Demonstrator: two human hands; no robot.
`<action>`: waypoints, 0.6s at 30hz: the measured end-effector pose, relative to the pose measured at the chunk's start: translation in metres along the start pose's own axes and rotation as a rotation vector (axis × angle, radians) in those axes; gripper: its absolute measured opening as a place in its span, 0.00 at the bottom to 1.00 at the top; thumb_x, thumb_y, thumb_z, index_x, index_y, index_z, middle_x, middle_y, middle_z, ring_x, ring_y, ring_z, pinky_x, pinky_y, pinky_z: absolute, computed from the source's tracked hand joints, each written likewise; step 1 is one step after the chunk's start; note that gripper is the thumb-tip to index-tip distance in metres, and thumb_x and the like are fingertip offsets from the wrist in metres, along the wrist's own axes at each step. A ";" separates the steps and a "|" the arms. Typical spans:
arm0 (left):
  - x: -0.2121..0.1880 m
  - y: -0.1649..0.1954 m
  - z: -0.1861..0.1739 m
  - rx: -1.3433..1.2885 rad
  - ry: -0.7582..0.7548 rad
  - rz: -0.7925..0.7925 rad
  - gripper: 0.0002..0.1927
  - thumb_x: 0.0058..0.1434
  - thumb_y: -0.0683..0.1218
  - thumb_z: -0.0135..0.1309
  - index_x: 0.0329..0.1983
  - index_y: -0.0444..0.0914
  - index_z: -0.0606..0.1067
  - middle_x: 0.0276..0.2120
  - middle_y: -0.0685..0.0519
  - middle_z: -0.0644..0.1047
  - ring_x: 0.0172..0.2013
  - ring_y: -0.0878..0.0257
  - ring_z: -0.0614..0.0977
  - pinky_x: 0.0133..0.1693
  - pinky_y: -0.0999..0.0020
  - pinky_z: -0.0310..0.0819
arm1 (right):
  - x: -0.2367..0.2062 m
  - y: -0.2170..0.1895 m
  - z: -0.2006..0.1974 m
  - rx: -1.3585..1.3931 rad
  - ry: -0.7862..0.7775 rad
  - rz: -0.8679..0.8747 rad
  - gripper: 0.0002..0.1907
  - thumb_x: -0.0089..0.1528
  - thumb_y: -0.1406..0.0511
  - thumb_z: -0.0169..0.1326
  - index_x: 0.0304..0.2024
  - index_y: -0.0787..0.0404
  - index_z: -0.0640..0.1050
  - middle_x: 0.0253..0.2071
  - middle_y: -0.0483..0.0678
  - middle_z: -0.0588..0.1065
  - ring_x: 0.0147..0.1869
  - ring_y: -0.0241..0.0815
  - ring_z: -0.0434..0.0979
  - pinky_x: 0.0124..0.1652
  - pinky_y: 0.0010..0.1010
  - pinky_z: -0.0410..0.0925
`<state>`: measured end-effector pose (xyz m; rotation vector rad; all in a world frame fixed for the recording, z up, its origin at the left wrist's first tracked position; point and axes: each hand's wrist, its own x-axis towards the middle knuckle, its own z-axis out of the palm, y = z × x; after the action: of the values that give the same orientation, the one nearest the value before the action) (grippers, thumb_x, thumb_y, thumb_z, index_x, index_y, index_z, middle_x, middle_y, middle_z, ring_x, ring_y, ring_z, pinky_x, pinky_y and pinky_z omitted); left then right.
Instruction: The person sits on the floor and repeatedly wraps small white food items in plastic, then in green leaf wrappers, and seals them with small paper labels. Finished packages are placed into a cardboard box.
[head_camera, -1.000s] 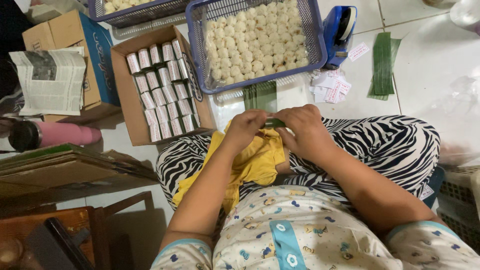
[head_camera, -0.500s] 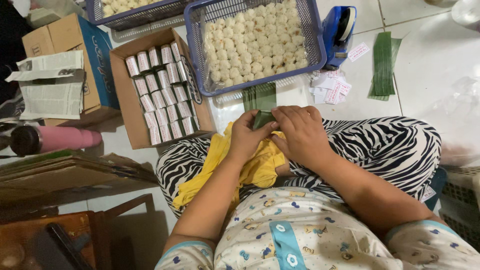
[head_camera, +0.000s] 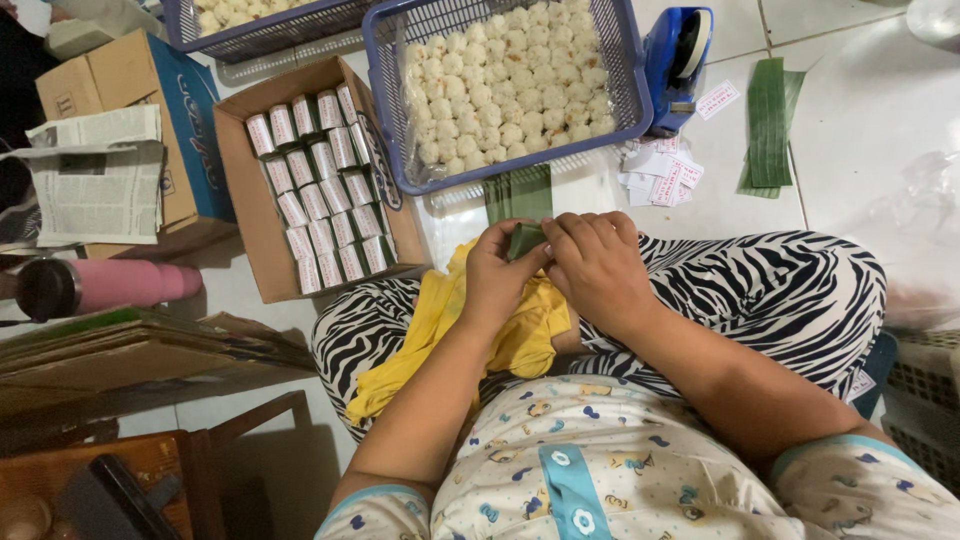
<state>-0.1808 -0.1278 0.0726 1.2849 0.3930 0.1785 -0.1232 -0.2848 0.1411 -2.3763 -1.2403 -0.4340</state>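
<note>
Both our left hand (head_camera: 497, 275) and right hand (head_camera: 598, 268) pinch a green leaf parcel (head_camera: 526, 240); white-and-red paper labels (head_camera: 658, 172) lie beyond, beside the blue basket (head_camera: 385, 80).

From where I watch, my left hand (head_camera: 495, 275) and right hand (head_camera: 600, 270) meet over the lap, closed round a green leaf parcel (head_camera: 526, 240), hemmed in ahead by the blue basket (head_camera: 385, 110) of white cakes. To the left, the cardboard box (head_camera: 250, 215) of wrapped rolls blocks the floor beside the knee. The tape dispenser (head_camera: 678, 50) and scattered paper labels (head_camera: 660, 175) crowd the basket's right edge. I see open tile toward the floor's far right, past the leaf strips (head_camera: 768, 120). The yellow cloth (head_camera: 450, 330) covers the lap beneath.
</note>
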 end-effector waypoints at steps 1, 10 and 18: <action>0.000 0.000 -0.001 0.002 0.001 -0.013 0.18 0.58 0.37 0.65 0.51 0.32 0.75 0.44 0.52 0.80 0.43 0.67 0.80 0.43 0.73 0.79 | -0.001 0.001 0.001 -0.009 -0.021 0.003 0.26 0.57 0.63 0.61 0.57 0.63 0.76 0.54 0.50 0.75 0.56 0.47 0.74 0.59 0.45 0.62; 0.006 -0.016 -0.004 -0.195 -0.075 -0.080 0.18 0.68 0.39 0.58 0.59 0.34 0.68 0.50 0.48 0.75 0.49 0.64 0.78 0.50 0.70 0.75 | -0.010 0.027 0.044 1.337 -0.003 0.690 0.39 0.71 0.47 0.41 0.78 0.53 0.49 0.72 0.50 0.61 0.70 0.44 0.66 0.63 0.37 0.61; 0.003 -0.016 0.004 -0.138 -0.062 -0.138 0.19 0.67 0.40 0.56 0.59 0.36 0.66 0.49 0.48 0.74 0.48 0.61 0.79 0.49 0.67 0.79 | -0.016 0.037 0.055 1.496 0.029 0.855 0.44 0.64 0.47 0.50 0.77 0.47 0.48 0.69 0.51 0.61 0.66 0.45 0.67 0.58 0.39 0.65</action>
<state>-0.1782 -0.1353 0.0578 1.1206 0.4076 0.0479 -0.0971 -0.2874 0.0785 -1.2682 -0.1492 0.5676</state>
